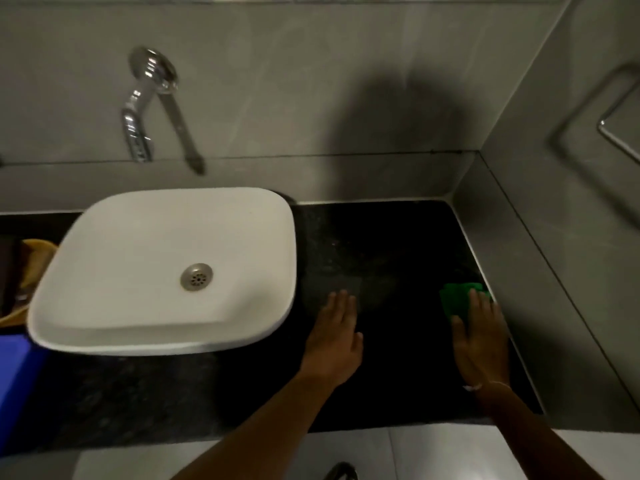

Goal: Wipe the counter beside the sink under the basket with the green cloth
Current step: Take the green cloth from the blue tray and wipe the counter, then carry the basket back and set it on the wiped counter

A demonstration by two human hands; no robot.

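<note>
Dark stone counter (398, 258) right of the white sink (162, 271): right hand (479, 341) presses flat, fingers spread, on the green cloth (457, 299) by the wall edge, apparently wiping, while the empty left hand (337, 336) rests flat, likely bracing.

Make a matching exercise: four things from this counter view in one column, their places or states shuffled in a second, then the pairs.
1. green cloth
2. left hand
3. tap
4. drain

A. on the wall above the sink
B. flat on the counter, beside the sink
C. in the sink's floor
D. under the right hand, near the side wall

Pairs: 1-D, 2-B, 3-A, 4-C
</note>
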